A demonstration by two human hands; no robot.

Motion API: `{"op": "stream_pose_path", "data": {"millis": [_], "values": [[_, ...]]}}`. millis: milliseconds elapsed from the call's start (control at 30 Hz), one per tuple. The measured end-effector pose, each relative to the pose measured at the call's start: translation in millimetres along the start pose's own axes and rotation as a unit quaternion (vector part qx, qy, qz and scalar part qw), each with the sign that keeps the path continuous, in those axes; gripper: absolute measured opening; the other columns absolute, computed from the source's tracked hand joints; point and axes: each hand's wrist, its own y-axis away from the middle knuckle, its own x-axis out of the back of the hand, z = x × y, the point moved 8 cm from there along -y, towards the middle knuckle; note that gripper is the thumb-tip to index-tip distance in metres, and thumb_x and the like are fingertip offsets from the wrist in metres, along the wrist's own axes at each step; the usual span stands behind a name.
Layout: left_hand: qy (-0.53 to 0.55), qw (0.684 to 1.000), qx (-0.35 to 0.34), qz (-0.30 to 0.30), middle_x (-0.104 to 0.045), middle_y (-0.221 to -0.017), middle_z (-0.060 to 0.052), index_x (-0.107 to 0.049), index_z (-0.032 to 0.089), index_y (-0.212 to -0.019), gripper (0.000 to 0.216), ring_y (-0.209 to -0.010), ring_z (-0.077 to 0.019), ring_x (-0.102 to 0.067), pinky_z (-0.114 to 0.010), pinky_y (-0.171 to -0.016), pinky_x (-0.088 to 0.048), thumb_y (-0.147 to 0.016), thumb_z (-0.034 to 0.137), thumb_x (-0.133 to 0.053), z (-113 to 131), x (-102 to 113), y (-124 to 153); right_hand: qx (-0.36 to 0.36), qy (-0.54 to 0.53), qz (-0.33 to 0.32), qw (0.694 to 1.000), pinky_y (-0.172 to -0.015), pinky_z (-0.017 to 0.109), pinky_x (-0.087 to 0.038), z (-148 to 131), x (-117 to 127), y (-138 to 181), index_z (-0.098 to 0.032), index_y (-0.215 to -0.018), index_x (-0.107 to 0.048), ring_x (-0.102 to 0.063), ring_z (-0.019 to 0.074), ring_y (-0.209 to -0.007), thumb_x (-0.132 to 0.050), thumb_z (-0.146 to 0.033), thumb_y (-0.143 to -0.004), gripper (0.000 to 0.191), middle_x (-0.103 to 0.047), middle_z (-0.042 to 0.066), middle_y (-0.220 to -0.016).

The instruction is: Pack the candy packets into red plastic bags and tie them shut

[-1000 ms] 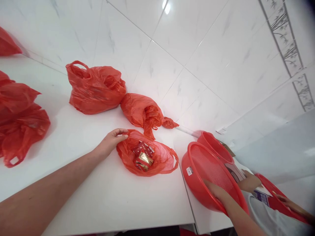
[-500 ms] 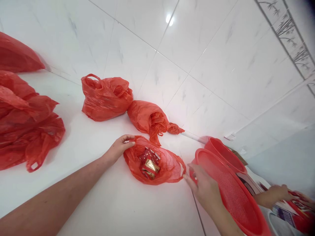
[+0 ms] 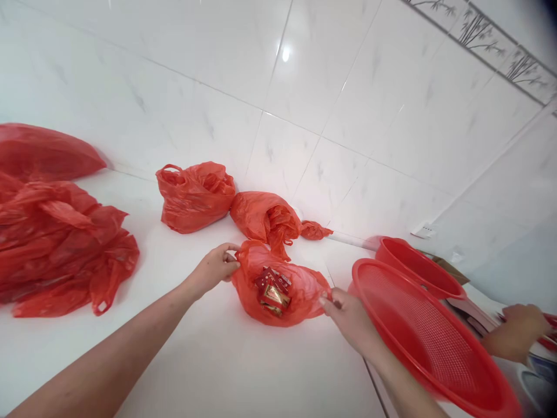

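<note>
Two tied red bags (image 3: 195,196) lie near red baskets (image 3: 435,337).

The single camera sits on my head, facing forward and down, close over the white surface (image 3: 209,366) and tiled wall (image 3: 348,116).

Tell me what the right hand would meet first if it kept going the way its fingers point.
The right hand points left; its fingertips are at the edge of the open red plastic bag. Past that rim come the red and gold packets inside, though depth is uncertain.

2 bare forearms, left hand (image 3: 215,268), right hand (image 3: 350,319), no sleeves
</note>
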Motion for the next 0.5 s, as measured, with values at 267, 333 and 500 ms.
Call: {"op": "stream_pose_path", "data": {"millis": [267, 333, 500], "values": [[0.045, 0.965, -0.230, 0.122, -0.060, -0.075, -0.001, -0.063, 0.017, -0.090, 0.024, -0.070, -0.0140, -0.057, -0.029, -0.065, -0.049, -0.071, 0.030, -0.065, 126, 29, 5, 0.017, -0.347, 0.152, 0.925, -0.058, 0.025, -0.049, -28, 99, -36, -0.019, -0.084, -0.068, -0.057, 0.0153, -0.074, -0.067, -0.049, -0.069, 0.034, -0.064, 0.007, -0.093], [0.029, 0.957, -0.262, 0.123, -0.059, -0.073, -0.001, -0.063, 0.017, -0.086, 0.019, -0.069, -0.0140, -0.056, -0.028, -0.065, -0.048, -0.072, 0.030, -0.064, 143, 29, 8, 0.023, -0.354, 0.143, 0.924, -0.057, 0.024, -0.049, -32, 99, -41, -0.018, -0.083, -0.068, -0.056, 0.0158, -0.076, -0.068, -0.048, -0.069, 0.033, -0.064, 0.007, -0.091], [-0.008, 0.935, -0.319, 0.152, -0.057, -0.074, -0.001, -0.062, 0.019, -0.085, 0.013, -0.070, -0.0136, -0.054, -0.027, -0.064, -0.045, -0.076, 0.029, -0.061, 159, 29, 21, 0.059, -0.376, 0.175, 0.908, -0.064, 0.026, -0.049, -37, 92, -42, -0.020, -0.088, -0.067, -0.056, 0.0142, -0.074, -0.061, -0.046, -0.077, 0.028, -0.062, 0.004, -0.083]]}}
